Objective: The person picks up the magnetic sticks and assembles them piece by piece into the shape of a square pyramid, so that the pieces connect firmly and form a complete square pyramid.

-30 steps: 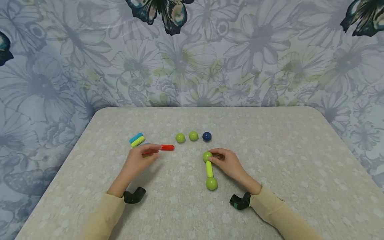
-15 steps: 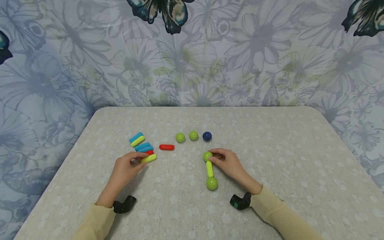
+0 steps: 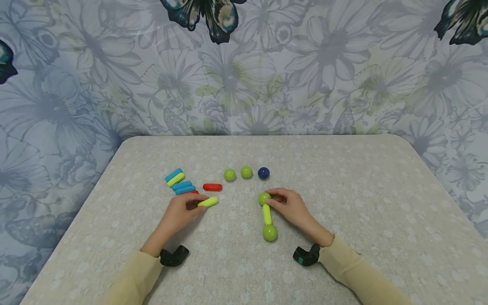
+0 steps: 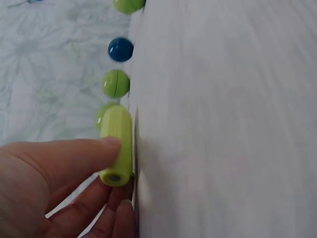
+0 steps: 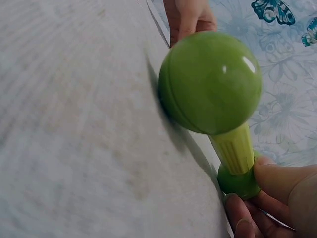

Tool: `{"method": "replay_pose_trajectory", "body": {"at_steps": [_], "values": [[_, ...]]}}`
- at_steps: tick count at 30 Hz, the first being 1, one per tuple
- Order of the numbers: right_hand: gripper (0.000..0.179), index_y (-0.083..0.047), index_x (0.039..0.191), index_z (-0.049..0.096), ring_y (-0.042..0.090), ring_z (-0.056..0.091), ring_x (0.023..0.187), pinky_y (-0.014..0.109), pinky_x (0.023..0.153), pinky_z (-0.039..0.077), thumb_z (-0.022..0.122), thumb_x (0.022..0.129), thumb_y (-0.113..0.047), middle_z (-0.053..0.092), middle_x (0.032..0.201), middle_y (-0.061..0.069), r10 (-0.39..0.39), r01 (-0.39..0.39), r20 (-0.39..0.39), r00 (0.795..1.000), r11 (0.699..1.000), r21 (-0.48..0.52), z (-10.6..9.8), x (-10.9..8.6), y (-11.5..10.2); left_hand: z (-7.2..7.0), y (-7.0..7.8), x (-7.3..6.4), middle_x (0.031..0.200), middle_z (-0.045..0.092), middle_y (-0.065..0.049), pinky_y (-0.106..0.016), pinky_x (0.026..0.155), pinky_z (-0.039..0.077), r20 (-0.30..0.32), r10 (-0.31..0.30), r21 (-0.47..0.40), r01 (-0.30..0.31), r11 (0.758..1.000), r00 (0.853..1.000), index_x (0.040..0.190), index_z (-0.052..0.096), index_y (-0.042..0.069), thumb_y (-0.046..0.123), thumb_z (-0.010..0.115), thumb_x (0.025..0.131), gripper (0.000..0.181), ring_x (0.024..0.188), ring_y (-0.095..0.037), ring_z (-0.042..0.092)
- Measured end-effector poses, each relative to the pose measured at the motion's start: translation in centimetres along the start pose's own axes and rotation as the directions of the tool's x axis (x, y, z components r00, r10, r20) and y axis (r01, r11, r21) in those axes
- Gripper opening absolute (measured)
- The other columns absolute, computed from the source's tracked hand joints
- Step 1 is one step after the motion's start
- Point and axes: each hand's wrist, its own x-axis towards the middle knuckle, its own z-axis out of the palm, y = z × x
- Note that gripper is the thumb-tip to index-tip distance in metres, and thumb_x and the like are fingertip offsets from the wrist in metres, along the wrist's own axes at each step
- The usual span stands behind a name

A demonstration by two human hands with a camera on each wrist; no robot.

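Observation:
Between thumb and fingers, my left hand [image 3: 182, 214] pinches a yellow-green rod [image 3: 208, 202]; its end with a dark round centre faces the left wrist view. My right hand [image 3: 291, 207] grips the far green ball [image 3: 264, 198] of a dumbbell shape, in which a yellow-green rod [image 3: 267, 214] joins that ball to a nearer green ball [image 3: 270, 232]. In the right wrist view the nearer ball [image 5: 210, 82] looms large, and the thumb and fingers hold the far one beyond it. A red rod [image 3: 212, 187] lies just past the left fingertips.
Two green balls [image 3: 229, 174] and a dark blue ball [image 3: 263, 173] form a row farther back on the patterned tabletop [image 3: 343, 182]. Left of them lie blue rods [image 3: 184, 188], another yellow-green rod [image 3: 176, 179] and a red rod partly hidden by the left hand. Flowered wallpaper [image 3: 244, 84] rises behind.
My left hand first drew back left from near the lone red rod, took the yellow-green rod from the front of the pile, then carried it rightward. My right hand stays on the ball.

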Motion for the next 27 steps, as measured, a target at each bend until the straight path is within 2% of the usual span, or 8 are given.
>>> {"method": "replay_pose_trajectory", "body": {"at_steps": [5,12,17,23,27], "values": [[0.029,-0.003,0.111,0.067,0.013,0.058,0.076,0.029,0.066,0.049,0.07,0.086,-0.016,0.066,0.094,0.004,0.008,-0.008,0.004,1.0,1.0,0.009,0.0,-0.1,0.0,2.0,1.9,1.9,0.103,0.066,-0.008,-0.034,0.074,0.052,0.074,0.065,-0.06,-0.061,0.996,0.995,0.107,0.07,0.002,0.002,0.072,0.081,0.026,0.088,-0.02,0.062],[0.028,-0.004,0.112,0.068,0.013,0.058,0.076,0.029,0.066,0.049,0.07,0.086,-0.016,0.066,0.095,0.003,0.012,-0.012,-0.001,1.0,1.0,0.004,-0.1,-0.1,0.0,4.2,4.0,4.3,0.099,0.067,-0.002,-0.031,0.077,0.051,0.144,0.104,-0.064,-0.096,0.993,0.984,0.106,0.072,0.007,0.003,0.072,0.082,0.024,0.087,-0.015,0.061],[0.028,-0.004,0.112,0.067,0.013,0.059,0.076,0.029,0.066,0.049,0.07,0.086,-0.016,0.066,0.094,0.002,0.023,-0.023,0.002,1.0,1.0,0.01,-0.1,-0.1,-0.1,5.0,4.4,5.1,0.098,0.067,-0.001,-0.03,0.077,0.051,0.161,0.103,-0.062,-0.094,0.994,0.982,0.104,0.072,0.007,0.003,0.072,0.082,0.023,0.085,-0.014,0.06],[0.028,-0.004,0.112,0.067,0.013,0.059,0.075,0.029,0.066,0.049,0.07,0.086,-0.016,0.066,0.092,0.002,0.032,-0.032,0.003,0.999,0.999,0.011,-0.1,-0.1,-0.1,5.8,4.9,5.4,0.099,0.067,-0.002,-0.028,0.078,0.051,0.215,0.125,-0.103,-0.105,0.989,0.968,0.105,0.072,0.006,0.004,0.072,0.082,0.023,0.089,-0.013,0.061],[0.033,-0.003,0.116,0.065,0.014,0.06,0.076,0.029,0.066,0.05,0.07,0.086,-0.015,0.066,0.098,0.006,0.02,-0.02,0.003,1.0,1.0,0.009,0.0,0.0,0.0,6.0,4.9,5.5,0.099,0.067,-0.001,-0.027,0.078,0.051,0.21,0.11,-0.098,-0.091,0.991,0.972,0.104,0.072,0.007,0.004,0.073,0.082,0.023,0.089,-0.013,0.061]]}}
